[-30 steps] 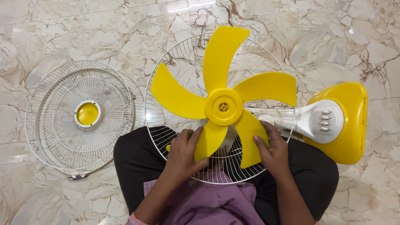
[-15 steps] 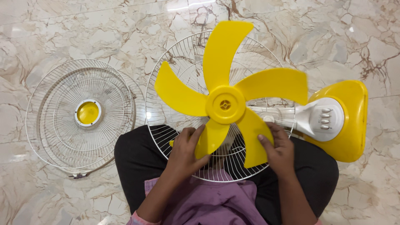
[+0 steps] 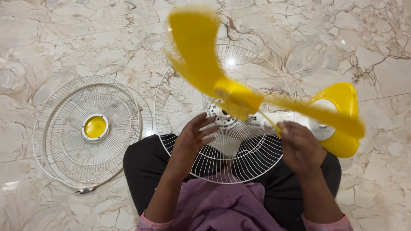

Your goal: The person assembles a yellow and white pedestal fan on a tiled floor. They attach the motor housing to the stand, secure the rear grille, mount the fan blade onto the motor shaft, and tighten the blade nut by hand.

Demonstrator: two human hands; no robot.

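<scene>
Person seated on a marble floor (image 3: pixel 51 38), dark trousers, purple garment over the lap.

Yellow fan blade (image 3: pixel 233 96): lifted clear of the rear grille (image 3: pixel 188 96), tilted, heavily motion-blurred. One blade points far and left, another stretches right across the front of the fan base (image 3: pixel 342 102). Hub sits above and just right of the exposed motor mount (image 3: pixel 220 115).

Right hand (image 3: pixel 302 147): closed on the near edge of the blade's right-hand vane, knuckles up, fingers curled. Exact finger placement blurred.

Left hand (image 3: pixel 192 137): open, fingers loosely spread, holding nothing. It hovers over the rear grille just left of the motor mount. Cannot tell whether the fingertips touch the wire.

Rear grille: white wire, round, lying across the person's lap and out onto the floor, still attached at the motor mount.

Fan base: yellow with a white control panel, at the right, partly hidden behind the blade.

Front grille (image 3: pixel 92 128): white wire with a yellow centre cap, flat on the floor at the left, apart from both hands, its rim just beside the rear grille.
</scene>
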